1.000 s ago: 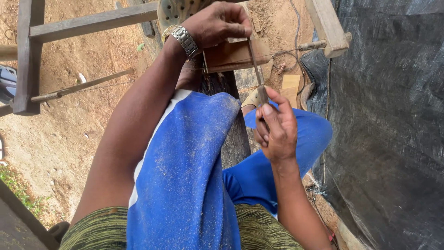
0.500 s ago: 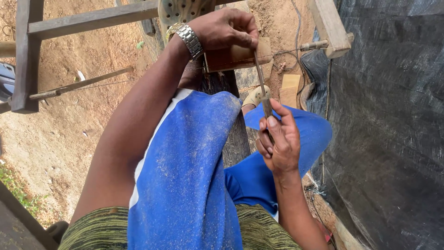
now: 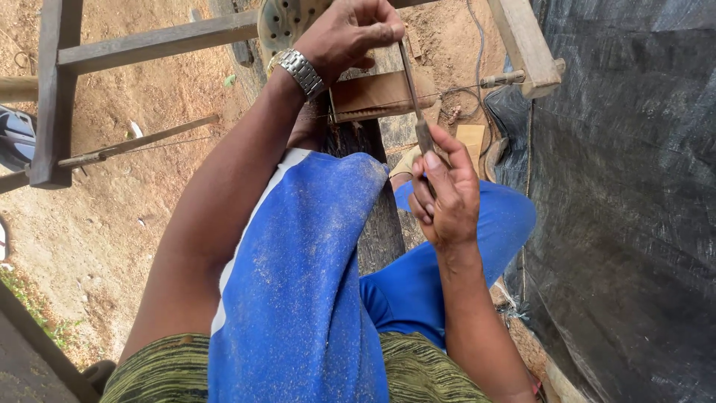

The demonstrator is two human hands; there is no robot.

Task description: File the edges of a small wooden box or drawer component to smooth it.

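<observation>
My left hand [image 3: 350, 33], with a metal wristwatch [image 3: 298, 71] on the wrist, reaches forward over a small wooden block [image 3: 373, 93]. Its fingertips pinch the far end of a thin metal blade [image 3: 414, 97]. My right hand [image 3: 447, 198] is closed around the near, thicker end of the same blade, just below the block. The blade runs slanted across the block's right part. The block sits on top of a dark upright log [image 3: 377, 216] between my knees. My blue shorts [image 3: 306, 269] are dusted with sawdust.
A wooden frame of beams [image 3: 149, 41] crosses the top, with a post [image 3: 526, 45] at the right. A round perforated metal disc [image 3: 287, 22] lies behind my left wrist. Black sheeting [image 3: 634, 209] hangs on the right. Sandy ground [image 3: 112, 224] lies to the left, and a thin cable [image 3: 477, 52] lies beyond the block.
My right hand has moved up toward the block, pushing the blade forward. My left hand stays on the blade's far end over the block.
</observation>
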